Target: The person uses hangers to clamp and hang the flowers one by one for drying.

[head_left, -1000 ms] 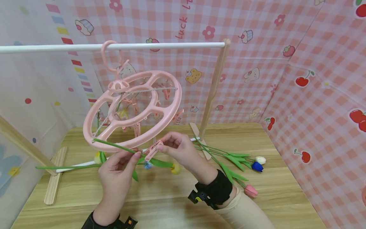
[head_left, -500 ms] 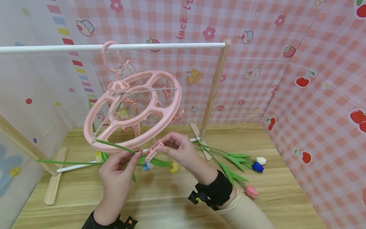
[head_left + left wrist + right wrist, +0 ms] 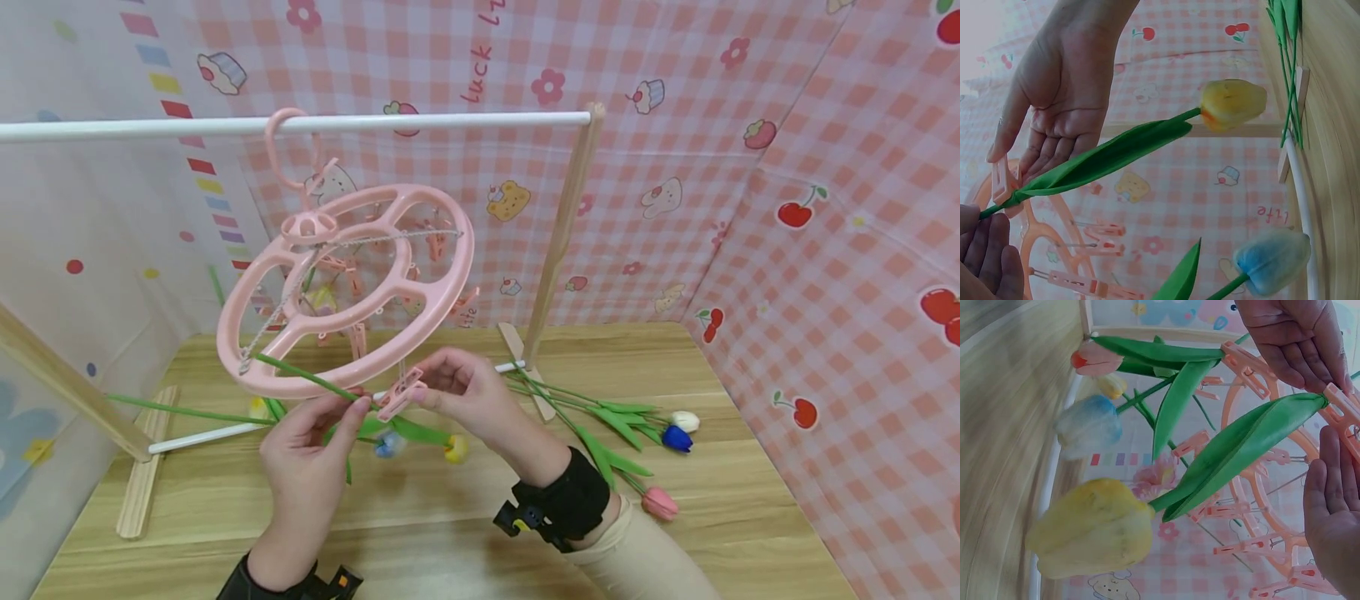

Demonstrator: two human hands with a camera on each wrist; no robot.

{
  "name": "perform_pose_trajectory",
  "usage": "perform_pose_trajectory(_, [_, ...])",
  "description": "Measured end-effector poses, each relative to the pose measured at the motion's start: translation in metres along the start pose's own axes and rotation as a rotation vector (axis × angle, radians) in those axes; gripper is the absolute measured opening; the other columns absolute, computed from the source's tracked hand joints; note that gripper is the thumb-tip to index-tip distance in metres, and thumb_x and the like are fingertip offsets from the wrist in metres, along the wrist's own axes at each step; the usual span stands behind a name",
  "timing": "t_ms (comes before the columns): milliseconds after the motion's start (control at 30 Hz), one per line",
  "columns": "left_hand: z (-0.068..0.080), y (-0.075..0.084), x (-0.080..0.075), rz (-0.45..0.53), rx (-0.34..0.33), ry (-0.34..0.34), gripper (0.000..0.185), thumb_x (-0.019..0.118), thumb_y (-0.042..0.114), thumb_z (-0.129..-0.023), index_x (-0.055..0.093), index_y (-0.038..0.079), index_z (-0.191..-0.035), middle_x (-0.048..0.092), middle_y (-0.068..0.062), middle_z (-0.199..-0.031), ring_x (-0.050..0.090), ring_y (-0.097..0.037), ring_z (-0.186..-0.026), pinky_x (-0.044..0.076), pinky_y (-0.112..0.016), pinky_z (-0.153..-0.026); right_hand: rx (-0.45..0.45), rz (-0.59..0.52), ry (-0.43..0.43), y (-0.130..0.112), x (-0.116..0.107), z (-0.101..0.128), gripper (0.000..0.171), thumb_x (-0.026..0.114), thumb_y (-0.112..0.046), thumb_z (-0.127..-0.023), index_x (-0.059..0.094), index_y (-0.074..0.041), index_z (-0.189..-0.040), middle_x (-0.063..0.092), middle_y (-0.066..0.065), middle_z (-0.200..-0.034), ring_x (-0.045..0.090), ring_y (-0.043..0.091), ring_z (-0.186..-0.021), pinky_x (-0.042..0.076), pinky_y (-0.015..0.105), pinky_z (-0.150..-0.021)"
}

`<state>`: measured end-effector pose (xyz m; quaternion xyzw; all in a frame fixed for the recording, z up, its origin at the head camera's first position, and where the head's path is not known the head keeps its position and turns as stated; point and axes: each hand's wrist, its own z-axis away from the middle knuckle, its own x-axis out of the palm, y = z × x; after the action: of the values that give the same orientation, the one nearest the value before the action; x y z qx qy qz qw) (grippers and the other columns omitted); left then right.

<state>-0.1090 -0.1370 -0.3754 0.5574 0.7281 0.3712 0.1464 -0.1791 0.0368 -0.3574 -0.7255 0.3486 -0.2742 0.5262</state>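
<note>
My left hand pinches the green stem of a yellow artificial tulip between thumb and fingertips. The bloom points right, and the bare stem end runs up left across the hanger's rim. My right hand pinches a pink clothespin that hangs from the round pink hanger. In the left wrist view, the clothespin sits at the stem where the leaf begins. The right wrist view has the clothespin right at the leaf's base, between both hands.
A white rod on wooden posts carries the hanger. A light-blue tulip and a pink tulip hang nearby. Blue, white and pink tulips lie on the table at right.
Both hands hold almost still with the stem and clothespin. Hanging stems at the left have swung a little, and the light-blue tulip has shifted slightly.
</note>
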Motion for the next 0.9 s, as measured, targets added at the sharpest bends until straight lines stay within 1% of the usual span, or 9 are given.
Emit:
perform_pose_trajectory(67, [0.0,0.0,0.0,-0.05,-0.012,0.005,0.01,0.067,-0.02,-0.073,0.066,-0.014,-0.081,0.073,0.001,-0.085,0.069,-0.008,-0.079,0.057,-0.017,-0.074,0.001,-0.009,-0.01,0.002,0.0,0.0,0.062,0.072,-0.041,-0.078,0.055,0.011,-0.107,0.065,-0.005,-0.097,0.064,0.01,-0.093,0.054,0.021,-0.083])
perform_pose_trajectory(133, [0.001,-0.001,-0.001,-0.079,-0.025,0.003,0.011,0.068,-0.019,-0.073,0.067,-0.013,-0.083,0.072,0.001,-0.084,0.068,-0.007,-0.077,0.057,-0.017,-0.074,-0.004,-0.02,-0.015,0.004,0.0,0.0,0.059,0.072,-0.037,-0.08,0.054,0.011,-0.108,0.065,-0.004,-0.099,0.063,0.01,-0.094,0.054,0.022,-0.084])
perform_pose_trajectory(200, [0.002,-0.001,-0.002,-0.133,-0.058,0.003,0.012,0.07,-0.017,-0.074,0.068,-0.011,-0.085,0.072,0.003,-0.083,0.068,-0.006,-0.075,0.057,-0.017,-0.073,-0.009,-0.031,-0.019,0.007,0.0,0.001,0.054,0.072,-0.031,-0.082,0.054,0.011,-0.111,0.065,-0.002,-0.1,0.063,0.01,-0.094,0.054,0.023,-0.085])
perform_pose_trajectory(267, [0.003,-0.002,-0.003,-0.147,-0.099,0.007,0.014,0.07,-0.015,-0.074,0.068,-0.011,-0.087,0.071,0.004,-0.083,0.067,-0.006,-0.074,0.057,-0.017,-0.073,-0.007,-0.025,-0.016,0.009,0.0,0.001,0.049,0.072,-0.025,-0.084,0.054,0.01,-0.113,0.064,0.003,-0.103,0.063,0.011,-0.095,0.054,0.023,-0.085])
perform_pose_trajectory(367, [0.005,-0.003,-0.006,-0.169,-0.167,0.024,0.015,0.071,-0.012,-0.075,0.068,-0.011,-0.09,0.071,0.006,-0.083,0.067,-0.005,-0.074,0.057,-0.018,-0.071,0.001,0.02,-0.009,0.01,-0.001,0.002,0.047,0.071,-0.022,-0.085,0.056,0.007,-0.118,0.064,0.016,-0.109,0.062,0.013,-0.097,0.053,0.026,-0.088])
perform_pose_trajectory(467, [0.006,-0.003,-0.009,-0.138,-0.216,0.044,0.016,0.07,-0.012,-0.076,0.067,-0.012,-0.092,0.072,0.004,-0.082,0.068,-0.007,-0.074,0.057,-0.017,-0.068,0.002,0.095,-0.004,0.011,-0.002,0.002,0.047,0.07,-0.024,-0.086,0.056,0.003,-0.123,0.062,0.022,-0.115,0.061,0.015,-0.1,0.052,0.03,-0.092])
perform_pose_trajectory(633, [0.007,-0.002,-0.013,-0.106,-0.274,0.056,0.017,0.07,-0.011,-0.077,0.066,-0.013,-0.094,0.073,0.005,-0.083,0.069,-0.007,-0.074,0.057,-0.017,-0.067,-0.006,0.177,0.013,0.015,-0.004,0.002,0.047,0.068,-0.016,-0.088,0.054,-0.003,-0.131,0.063,0.019,-0.118,0.061,0.025,-0.101,0.052,0.034,-0.093])
perform_pose_trajectory(733, [0.007,-0.001,-0.013,-0.1,-0.281,0.051,0.017,0.07,-0.012,-0.077,0.066,-0.013,-0.094,0.073,0.005,-0.084,0.069,-0.008,-0.075,0.057,-0.018,-0.068,-0.015,0.197,0.042,0.018,-0.006,0.003,0.05,0.068,-0.006,-0.086,0.052,-0.004,-0.133,0.064,0.02,-0.115,0.061,0.028,-0.098,0.053,0.033,-0.09])
perform_pose_trajectory(900, [0.008,-0.002,-0.014,-0.085,-0.278,0.036,0.017,0.069,-0.012,-0.077,0.065,-0.013,-0.094,0.073,0.003,-0.084,0.069,-0.008,-0.075,0.057,-0.018,-0.069,-0.033,0.193,0.068,0.021,-0.01,0.005,0.052,0.067,-0.001,-0.086,0.049,-0.004,-0.135,0.065,0.021,-0.112,0.062,0.026,-0.096,0.052,0.034,-0.089])
